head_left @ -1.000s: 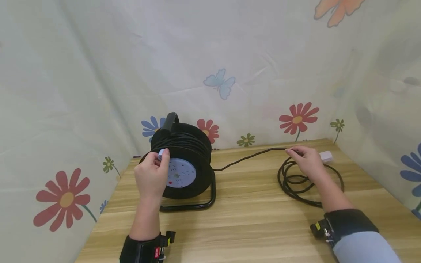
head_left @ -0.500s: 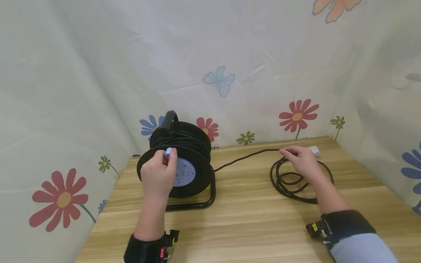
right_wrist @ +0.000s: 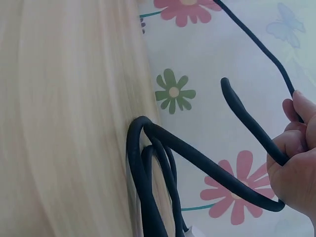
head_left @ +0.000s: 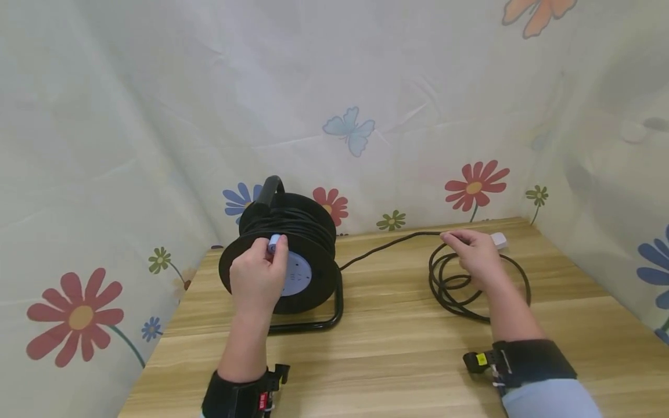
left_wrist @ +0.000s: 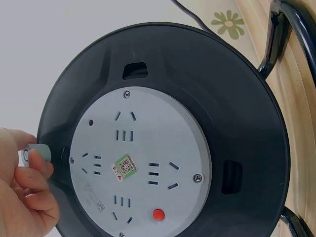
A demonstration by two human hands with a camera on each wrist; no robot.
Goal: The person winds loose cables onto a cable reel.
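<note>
Cable reel stands upright on the counter; my left hand pinches its crank knob, now further clockwise than 1 s ago. My right hand grips the black cable; loose coil drawn slightly closer to the reel.

Matt black plastic on the reel with a smooth pale grey socket plate, glossy black metal tube for the stand at lower centre, smooth rubbery black cable, pale satin wood-grain table, creased printed cloth backdrop across the top.
</note>
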